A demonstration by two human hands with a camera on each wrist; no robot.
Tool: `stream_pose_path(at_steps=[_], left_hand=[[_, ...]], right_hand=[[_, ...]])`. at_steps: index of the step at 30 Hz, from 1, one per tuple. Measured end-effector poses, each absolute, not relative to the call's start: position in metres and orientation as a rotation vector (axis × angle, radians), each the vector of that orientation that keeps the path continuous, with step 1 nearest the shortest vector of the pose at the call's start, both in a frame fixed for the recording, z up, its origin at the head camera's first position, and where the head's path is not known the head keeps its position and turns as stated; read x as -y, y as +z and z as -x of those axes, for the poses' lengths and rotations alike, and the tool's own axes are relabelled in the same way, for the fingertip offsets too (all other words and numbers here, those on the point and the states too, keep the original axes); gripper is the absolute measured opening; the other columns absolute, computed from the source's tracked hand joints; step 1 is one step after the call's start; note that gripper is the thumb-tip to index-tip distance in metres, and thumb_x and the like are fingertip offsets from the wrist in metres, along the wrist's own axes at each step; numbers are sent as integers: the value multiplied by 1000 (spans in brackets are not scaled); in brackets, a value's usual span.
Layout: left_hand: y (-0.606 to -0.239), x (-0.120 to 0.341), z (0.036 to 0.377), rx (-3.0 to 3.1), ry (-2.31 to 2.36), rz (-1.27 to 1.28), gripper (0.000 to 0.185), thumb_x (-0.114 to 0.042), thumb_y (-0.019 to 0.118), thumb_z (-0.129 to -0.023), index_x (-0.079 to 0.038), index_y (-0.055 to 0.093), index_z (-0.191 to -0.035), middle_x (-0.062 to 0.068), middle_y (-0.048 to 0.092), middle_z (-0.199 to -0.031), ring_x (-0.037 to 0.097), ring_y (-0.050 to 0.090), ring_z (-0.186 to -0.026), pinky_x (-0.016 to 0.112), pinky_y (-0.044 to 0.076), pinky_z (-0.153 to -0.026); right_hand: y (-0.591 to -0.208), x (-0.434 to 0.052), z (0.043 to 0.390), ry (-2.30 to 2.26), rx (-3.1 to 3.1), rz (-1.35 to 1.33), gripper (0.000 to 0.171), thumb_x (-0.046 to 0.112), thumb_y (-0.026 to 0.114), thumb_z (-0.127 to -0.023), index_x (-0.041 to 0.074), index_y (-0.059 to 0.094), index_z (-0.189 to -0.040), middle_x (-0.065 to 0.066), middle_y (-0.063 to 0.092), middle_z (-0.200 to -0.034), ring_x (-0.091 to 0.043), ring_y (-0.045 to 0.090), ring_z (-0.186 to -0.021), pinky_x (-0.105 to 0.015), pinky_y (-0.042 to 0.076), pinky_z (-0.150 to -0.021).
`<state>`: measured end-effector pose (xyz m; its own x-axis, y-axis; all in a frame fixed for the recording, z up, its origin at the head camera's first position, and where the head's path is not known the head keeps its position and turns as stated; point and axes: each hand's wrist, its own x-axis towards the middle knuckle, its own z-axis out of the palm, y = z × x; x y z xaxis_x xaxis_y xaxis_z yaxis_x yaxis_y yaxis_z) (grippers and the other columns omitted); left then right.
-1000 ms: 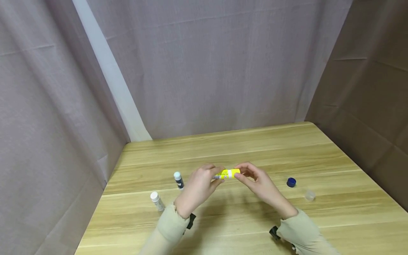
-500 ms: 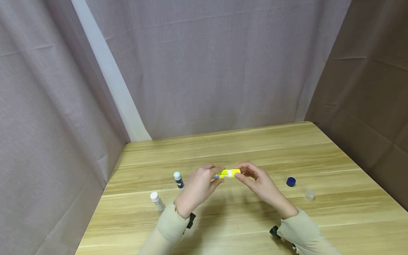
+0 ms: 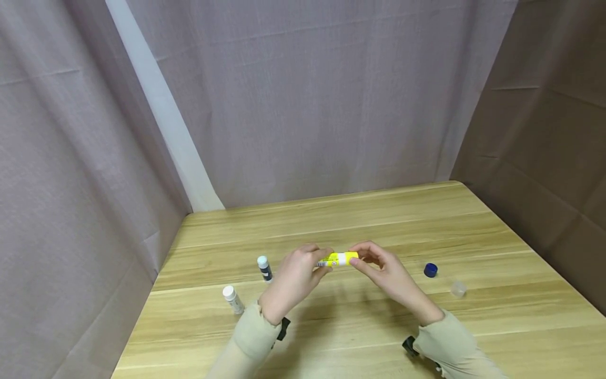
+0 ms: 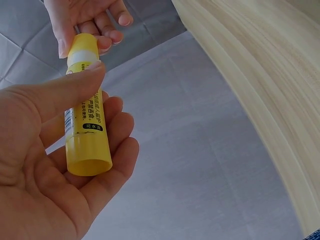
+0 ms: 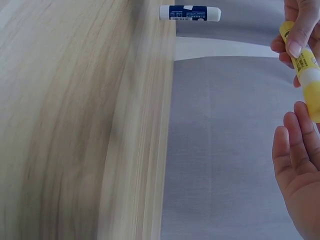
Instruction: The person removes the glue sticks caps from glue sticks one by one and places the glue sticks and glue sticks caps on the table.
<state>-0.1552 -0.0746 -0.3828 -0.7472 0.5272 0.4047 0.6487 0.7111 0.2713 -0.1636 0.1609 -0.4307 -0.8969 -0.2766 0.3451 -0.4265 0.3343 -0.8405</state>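
Observation:
A yellow glue stick (image 3: pixel 342 258) with a white band is held level above the table between both hands. My left hand (image 3: pixel 294 273) grips its printed body, thumb on top and fingers curled beneath, as the left wrist view shows. At the other end, beyond the white band, the thumb and fingertips of my right hand (image 3: pixel 385 272) pinch the plain yellow end (image 4: pixel 84 44). Left of the left hand, a dark blue glue stick (image 3: pixel 265 269) with a pale top stands upright, and a white tube (image 3: pixel 233 300) stands nearer the front.
On the right side of the wooden table (image 3: pixel 331 223) lie a small blue cap (image 3: pixel 430 270) and a translucent cap (image 3: pixel 458 289). Grey curtains (image 3: pixel 303 105) hang behind and on the left, and a brown one (image 3: pixel 544 147) on the right.

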Motion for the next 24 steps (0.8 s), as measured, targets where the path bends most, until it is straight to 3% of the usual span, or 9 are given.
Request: stream_pose_path(at_steps=[6,17,24], left_hand=[[-384,76,155,2618,-590,919,36,-16,82,-86,-6,73,-119,5,71,-102,10,63,-80,22,54,-68],[-385,78,155,2625,-581,910,36,-14,83,-84,-7,74,-119,4,71,-102,11,64,-83,25,54,-71],[-386,80,155,2636,-601,906,37,-15,83,-85,-8,73,-120,3,70,-102,11,63,-82,24,54,-71]], right_hand=[[-432,-163,164,1625,2454,-628,19,25,66,-100,20,65,-118,4,70,-107,-18,66,-100,-40,53,-87],[-428,-178,167,1587,2478,-490,27,23,64,-101,9,63,-124,-2,70,-108,-14,63,-102,-26,48,-94],[-432,-197,170,1538,2484,-429,28,29,62,-102,13,63,-124,-2,69,-106,-12,63,-98,-18,46,-90]])
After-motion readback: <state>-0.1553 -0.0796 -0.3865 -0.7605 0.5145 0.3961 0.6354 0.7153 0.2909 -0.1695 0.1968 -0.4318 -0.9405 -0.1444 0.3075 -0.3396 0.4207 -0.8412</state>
